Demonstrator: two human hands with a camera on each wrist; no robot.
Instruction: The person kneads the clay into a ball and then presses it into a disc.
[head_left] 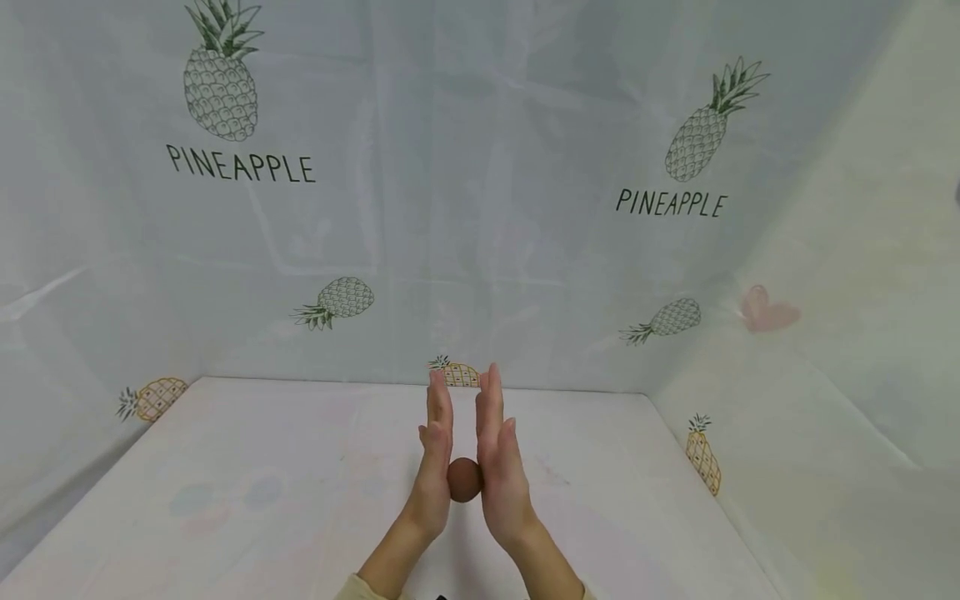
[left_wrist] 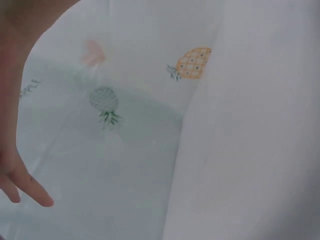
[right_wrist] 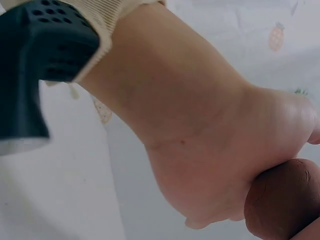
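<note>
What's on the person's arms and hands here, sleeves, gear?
Both hands, left hand and right hand, are bare: no gloves, rings or watch visible. A cream ribbed sleeve cuff ends at the right wrist, with a black perforated camera mount strapped beside it. A cream cuff also shows at the left forearm.

Bare tabletop (head_left: 262, 467) all around hands

I'm looking at a makeshift recording booth: pineapple-print sheeting (head_left: 480, 192) walls in a white-covered table (head_left: 225, 500) on three sides.
</note>
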